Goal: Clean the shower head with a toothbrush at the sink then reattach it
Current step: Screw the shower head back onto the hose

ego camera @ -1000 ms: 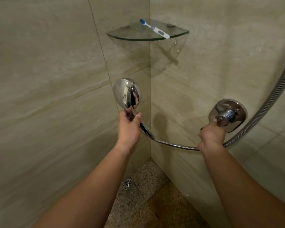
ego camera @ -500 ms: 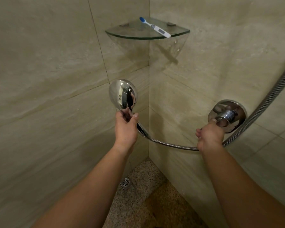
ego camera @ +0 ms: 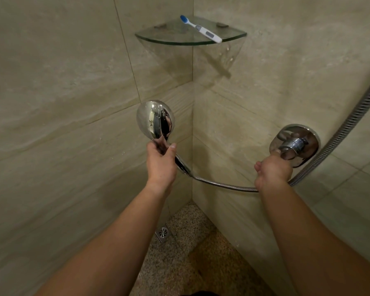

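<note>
Head view: left hand (ego camera: 161, 162) grips the shower head (ego camera: 155, 120) by its handle, long axis upright; right hand (ego camera: 272, 170) holds the valve lever (ego camera: 295, 145). Toothbrush (ego camera: 201, 29) lies above on the glass shelf (ego camera: 158, 38) (left hand nearer).

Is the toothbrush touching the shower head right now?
Apart. The head view shows the toothbrush lying on the glass corner shelf, with bare wall tile between it and the shower head held below by the left hand.

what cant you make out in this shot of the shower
Head view only:
- Shower head: spray face turned away; only its chrome back shows.
- Right hand fingertips at the valve: hidden by the hand itself.
- Hose: upper end cut off by the right edge.
- No sink in frame.
</note>
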`<state>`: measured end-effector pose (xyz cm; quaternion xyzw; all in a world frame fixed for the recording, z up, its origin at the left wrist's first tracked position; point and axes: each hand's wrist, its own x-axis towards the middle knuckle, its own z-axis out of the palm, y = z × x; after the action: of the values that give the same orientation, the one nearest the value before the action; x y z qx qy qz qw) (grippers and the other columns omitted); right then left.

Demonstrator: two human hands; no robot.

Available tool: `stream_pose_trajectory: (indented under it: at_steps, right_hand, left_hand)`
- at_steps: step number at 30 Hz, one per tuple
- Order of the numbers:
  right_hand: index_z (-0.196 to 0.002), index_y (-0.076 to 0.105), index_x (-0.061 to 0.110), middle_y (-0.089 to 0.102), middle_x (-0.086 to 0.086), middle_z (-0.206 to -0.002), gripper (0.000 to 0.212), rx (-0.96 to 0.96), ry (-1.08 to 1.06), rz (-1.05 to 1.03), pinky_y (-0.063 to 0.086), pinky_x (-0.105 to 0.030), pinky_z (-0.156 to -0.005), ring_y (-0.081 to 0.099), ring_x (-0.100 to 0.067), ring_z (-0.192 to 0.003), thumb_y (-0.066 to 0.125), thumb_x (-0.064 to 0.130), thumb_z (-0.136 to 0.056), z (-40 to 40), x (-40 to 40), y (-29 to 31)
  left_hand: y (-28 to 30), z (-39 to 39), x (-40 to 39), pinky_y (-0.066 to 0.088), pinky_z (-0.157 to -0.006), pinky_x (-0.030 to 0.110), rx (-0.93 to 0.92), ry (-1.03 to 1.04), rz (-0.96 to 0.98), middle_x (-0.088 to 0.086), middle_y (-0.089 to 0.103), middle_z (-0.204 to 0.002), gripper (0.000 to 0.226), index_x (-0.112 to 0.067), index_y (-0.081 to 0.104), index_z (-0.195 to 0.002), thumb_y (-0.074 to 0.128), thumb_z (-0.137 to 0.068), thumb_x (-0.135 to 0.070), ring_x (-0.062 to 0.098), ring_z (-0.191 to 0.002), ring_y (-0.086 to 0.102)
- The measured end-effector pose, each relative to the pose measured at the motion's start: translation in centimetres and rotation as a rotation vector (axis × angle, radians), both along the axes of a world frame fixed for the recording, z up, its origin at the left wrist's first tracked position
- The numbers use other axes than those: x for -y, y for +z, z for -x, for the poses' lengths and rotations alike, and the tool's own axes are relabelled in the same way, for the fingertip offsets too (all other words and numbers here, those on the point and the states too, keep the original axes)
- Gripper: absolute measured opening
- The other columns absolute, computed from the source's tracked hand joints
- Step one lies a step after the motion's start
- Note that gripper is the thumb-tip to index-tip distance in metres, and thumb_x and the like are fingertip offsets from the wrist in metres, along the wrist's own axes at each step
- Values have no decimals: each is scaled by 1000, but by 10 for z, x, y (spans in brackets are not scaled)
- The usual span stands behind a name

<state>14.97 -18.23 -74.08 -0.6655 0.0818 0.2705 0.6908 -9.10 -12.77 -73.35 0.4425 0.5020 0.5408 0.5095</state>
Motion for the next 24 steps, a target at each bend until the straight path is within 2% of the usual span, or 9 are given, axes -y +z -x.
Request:
stream_pose_trajectory:
  at_steps: [3, 5, 10, 12, 15, 19, 21, 24]
  right_hand:
    - [-106, 55, 18, 58, -7, -86, 25, 5, 5, -33, 42, -18, -38, 58, -23, -61, 52, 40, -96, -1, 2, -3]
    - [-104, 52, 18, 56, -7, -82, 22, 0, 10, -68, 39, -17, -36, 55, -20, -55, 53, 39, -97, -1, 2, -2]
    - [-106, 49, 18, 58, -8, -84, 20, -7, 7, -72, 41, -19, -37, 57, -20, -56, 50, 37, -99, -1, 3, -1]
    - [-109, 50, 17, 60, -11, -95, 21, -10, 11, -75, 45, -19, -38, 60, -21, -63, 50, 35, -99, -1, 2, -1]
    - [-125, 52, 10, 57, -8, -106, 35, -33, 4, -85, 50, -20, -40, 62, -24, -78, 52, 33, -99, -2, 1, -4]
    - [-127, 54, 10, 58, -4, -102, 36, 9, -1, -66, 49, -20, -42, 60, -16, -62, 52, 32, -99, -3, 0, -6]
    - [-127, 55, 11, 58, -3, -101, 35, 9, 2, -57, 50, -20, -45, 61, -15, -62, 52, 32, -99, -3, 0, -6]
    - [-124, 55, 11, 63, -3, -105, 33, 21, 6, -42, 51, -21, -47, 68, -21, -78, 54, 31, -99, -1, -2, -6]
  left_hand:
    - [0, 0, 0, 50, -86, 37, -5, -5, 4, 1, 62, -102, 17, -29, 51, -99, 63, -99, -17, 16, -92, 59]
    - [1, 0, 0, 51, -88, 38, -6, -5, 8, 3, 63, -104, 16, -28, 51, -100, 63, -99, -17, 17, -94, 60]
    - [3, -1, 0, 50, -87, 36, -9, -3, 6, 5, 63, -106, 16, -28, 52, -100, 64, -99, -17, 17, -95, 60]
    - [3, 0, 0, 50, -87, 37, -2, 3, 2, 5, 62, -106, 16, -27, 52, -99, 63, -99, -17, 17, -95, 60]
    - [5, 0, 1, 48, -85, 36, 19, 12, 1, 8, 62, -105, 16, -25, 51, -98, 62, -100, -14, 18, -94, 59]
    - [6, 1, 3, 47, -85, 34, 21, 7, -3, 8, 61, -106, 16, -25, 50, -100, 62, -100, -13, 17, -94, 58]
    - [7, 1, 4, 47, -86, 33, 25, 5, 0, 7, 61, -106, 16, -24, 50, -101, 62, -100, -13, 16, -94, 58]
    - [8, 2, 4, 47, -86, 32, 23, 7, 1, 8, 61, -107, 16, -23, 50, -103, 62, -100, -13, 16, -94, 57]
